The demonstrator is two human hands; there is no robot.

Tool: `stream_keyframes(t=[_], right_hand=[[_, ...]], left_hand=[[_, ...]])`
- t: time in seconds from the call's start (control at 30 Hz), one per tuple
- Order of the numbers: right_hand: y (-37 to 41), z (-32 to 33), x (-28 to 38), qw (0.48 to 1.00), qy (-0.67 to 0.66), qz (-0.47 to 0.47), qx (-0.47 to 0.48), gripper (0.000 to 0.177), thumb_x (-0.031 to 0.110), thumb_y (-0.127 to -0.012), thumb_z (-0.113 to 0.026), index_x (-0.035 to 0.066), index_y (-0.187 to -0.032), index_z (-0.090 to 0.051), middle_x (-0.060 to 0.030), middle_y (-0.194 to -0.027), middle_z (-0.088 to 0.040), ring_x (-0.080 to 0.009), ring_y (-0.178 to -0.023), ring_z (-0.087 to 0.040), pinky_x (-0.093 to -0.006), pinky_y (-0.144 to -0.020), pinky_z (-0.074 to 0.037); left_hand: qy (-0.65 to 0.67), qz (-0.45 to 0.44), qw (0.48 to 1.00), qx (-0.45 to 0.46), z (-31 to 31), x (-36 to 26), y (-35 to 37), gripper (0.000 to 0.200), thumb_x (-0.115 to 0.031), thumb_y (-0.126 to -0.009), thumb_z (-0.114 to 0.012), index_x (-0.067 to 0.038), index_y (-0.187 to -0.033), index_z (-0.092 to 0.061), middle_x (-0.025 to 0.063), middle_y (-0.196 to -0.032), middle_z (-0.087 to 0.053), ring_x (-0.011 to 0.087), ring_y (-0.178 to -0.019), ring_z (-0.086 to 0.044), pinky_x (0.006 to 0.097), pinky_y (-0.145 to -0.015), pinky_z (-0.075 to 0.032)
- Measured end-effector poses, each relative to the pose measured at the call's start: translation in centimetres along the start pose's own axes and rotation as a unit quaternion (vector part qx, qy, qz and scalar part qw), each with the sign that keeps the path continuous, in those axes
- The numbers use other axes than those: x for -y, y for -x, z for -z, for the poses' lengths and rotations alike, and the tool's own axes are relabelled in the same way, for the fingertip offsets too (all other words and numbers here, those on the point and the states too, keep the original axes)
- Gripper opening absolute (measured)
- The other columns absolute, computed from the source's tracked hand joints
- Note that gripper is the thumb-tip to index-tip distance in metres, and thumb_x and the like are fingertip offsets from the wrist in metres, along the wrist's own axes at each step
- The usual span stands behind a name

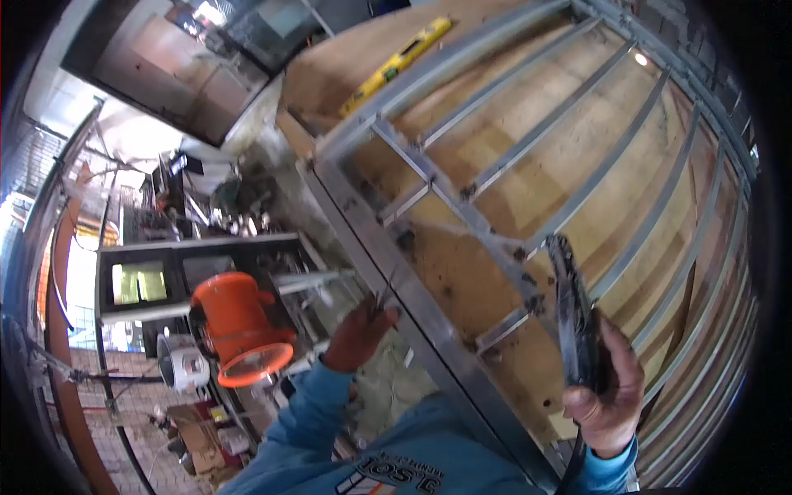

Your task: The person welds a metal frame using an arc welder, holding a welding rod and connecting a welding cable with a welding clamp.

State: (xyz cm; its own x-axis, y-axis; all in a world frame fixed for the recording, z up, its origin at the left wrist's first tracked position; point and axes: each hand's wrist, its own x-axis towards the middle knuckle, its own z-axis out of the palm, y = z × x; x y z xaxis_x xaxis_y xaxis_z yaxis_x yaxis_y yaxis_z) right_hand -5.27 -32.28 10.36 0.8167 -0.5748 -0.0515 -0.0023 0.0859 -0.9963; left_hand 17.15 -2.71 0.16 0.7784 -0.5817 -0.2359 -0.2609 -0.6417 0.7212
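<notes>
- I am watching the right hand [610, 396] clenching around a long black clamp-shaped hand tool [573, 313], which is standing upright over the lower bars of the grey metal tube frame [429, 173]. The frame itself is lying flat on a pale brown wooden board [536, 165].
- I am judging that the tool's tip could be knocking a crossbar if the wrist drops, since it is hanging just above the joints there.
- A dark cable [575, 466] is trailing down from that hand. It could be snagging on the frame's outer rail and jerking the tool.
- The left hand [359, 334] is curling against the outer rail. Whether it is pinching anything I cannot tell, but the fingers are sitting close to a metal edge and could be getting nipped or scraped.
- A yellow spirit level [396, 62] is resting at the far end of the board, and a shove of the frame could be sliding it off.
- An orange round fan housing [235, 322] is sitting just beside the left elbow, within bumping reach.
</notes>
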Motion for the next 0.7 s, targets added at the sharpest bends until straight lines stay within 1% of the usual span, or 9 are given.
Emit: stream_keyframes(t=[0.03, 0.23, 0.27, 0.33, 0.4, 0.47, 0.53, 0.6, 0.7], right_hand=[[0.0, 0.0, -0.1, 1.000, -0.005, 0.002, -0.006, 0.095, 0.042, -0.075, -0.090, -0.008, -0.144, -0.046, -0.0184, -0.131, -0.064, -0.0240, -0.120, -0.061, -0.0369, -0.107, -0.044], [0.4, 0.3, -0.7, 0.998, 0.011, -0.064, -0.026, 0.099, 0.049, -0.073, -0.089, -0.005, -0.144, -0.047, -0.0172, -0.133, -0.061, -0.0232, -0.121, -0.060, -0.0361, -0.105, -0.046], [0.3, 0.3, -0.7, 0.997, 0.026, -0.066, -0.015, 0.099, 0.050, -0.073, -0.089, -0.004, -0.144, -0.048, -0.0163, -0.129, -0.063, -0.0224, -0.118, -0.062, -0.0352, -0.102, -0.048], [-0.2, 0.2, -0.3, 0.996, 0.052, -0.069, -0.001, 0.096, 0.054, -0.075, -0.085, 0.000, -0.145, -0.048, -0.0122, -0.114, -0.067, -0.0147, -0.099, -0.064, -0.0266, -0.085, -0.050], [-0.3, 0.1, -0.3, 0.995, 0.069, -0.072, 0.010, 0.094, 0.059, -0.077, -0.082, 0.004, -0.145, -0.049, -0.0081, -0.099, -0.070, -0.0069, -0.081, -0.066, -0.0181, -0.068, -0.053], [-0.2, 0.1, -0.1, 0.994, 0.066, -0.084, 0.013, 0.097, 0.060, -0.075, -0.083, 0.004, -0.146, -0.048, -0.0074, -0.100, -0.070, -0.0075, -0.082, -0.066, -0.0198, -0.071, -0.053], [-0.3, 0.1, 0.1, 0.994, 0.060, -0.093, 0.016, 0.098, 0.060, -0.074, -0.084, 0.004, -0.147, -0.047, -0.0076, -0.101, -0.070, -0.0086, -0.084, -0.066, -0.0223, -0.074, -0.054], [-0.2, 0.3, 0.0, 0.995, 0.064, -0.072, 0.007, 0.099, 0.059, -0.077, -0.083, 0.000, -0.147, -0.045, -0.0119, -0.114, -0.066, -0.0142, -0.099, -0.064, -0.0264, -0.083, -0.053], [0.1, 0.6, 0.0, 0.997, 0.061, -0.047, -0.005, 0.100, 0.056, -0.079, -0.082, -0.006, -0.146, -0.042, -0.0164, -0.130, -0.061, -0.0210, -0.117, -0.061, -0.0318, -0.096, -0.050]], left_hand=[[0.021, 0.005, 1.000, 0.009, 0.1, -0.5, -0.2, 0.058, -0.043, -0.099, -0.060, 0.005, -0.130, -0.052, 0.0235, -0.100, -0.067, 0.0362, -0.095, -0.066, 0.0429, -0.086, -0.049], [0.082, 0.111, 0.989, 0.046, 1.2, -3.7, -0.8, 0.063, -0.042, -0.101, -0.057, 0.009, -0.136, -0.046, 0.0231, -0.099, -0.067, 0.0302, -0.094, -0.067, 0.0401, -0.085, -0.049], [0.081, 0.085, 0.993, -0.003, 0.3, -2.3, -0.7, 0.052, -0.049, -0.100, -0.056, 0.002, -0.113, -0.057, 0.0020, -0.071, -0.048, 0.0127, -0.067, -0.044, 0.0344, -0.061, -0.040], [0.162, -0.006, 0.986, -0.033, -0.9, -0.7, -0.5, 0.046, -0.042, -0.102, -0.057, 0.001, -0.118, -0.058, 0.0016, -0.082, -0.055, 0.0109, -0.075, -0.046, 0.0293, -0.068, -0.043], [0.227, 0.001, 0.974, -0.028, -1.4, 1.8, -0.8, 0.043, -0.040, -0.103, -0.057, 0.000, -0.120, -0.060, 0.0015, -0.092, -0.059, 0.0094, -0.082, -0.050, 0.0284, -0.073, -0.044], [0.261, 0.030, 0.965, -0.013, -1.6, 2.7, -0.7, 0.040, -0.037, -0.104, -0.057, -0.001, -0.121, -0.062, 0.0013, -0.102, -0.063, 0.0078, -0.089, -0.054, 0.0276, -0.078, -0.046], [0.273, 0.080, 0.958, 0.032, -0.9, 3.1, -0.4, 0.040, -0.037, -0.103, -0.058, -0.001, -0.121, -0.062, 0.0022, -0.100, -0.064, 0.0104, -0.089, -0.056, 0.0297, -0.078, -0.047], [0.125, 0.145, 0.980, 0.061, 0.5, -0.2, -0.7, 0.041, -0.037, -0.102, -0.060, 0.000, -0.120, -0.062, 0.0038, -0.099, -0.065, 0.0141, -0.090, -0.058, 0.0319, -0.079, -0.048], [0.045, 0.155, 0.986, 0.038, 0.8, -2.1, -0.7, 0.053, -0.048, -0.098, -0.060, 0.000, -0.122, -0.061, 0.0144, -0.101, -0.070, 0.0270, -0.088, -0.066, 0.0406, -0.076, -0.049]])
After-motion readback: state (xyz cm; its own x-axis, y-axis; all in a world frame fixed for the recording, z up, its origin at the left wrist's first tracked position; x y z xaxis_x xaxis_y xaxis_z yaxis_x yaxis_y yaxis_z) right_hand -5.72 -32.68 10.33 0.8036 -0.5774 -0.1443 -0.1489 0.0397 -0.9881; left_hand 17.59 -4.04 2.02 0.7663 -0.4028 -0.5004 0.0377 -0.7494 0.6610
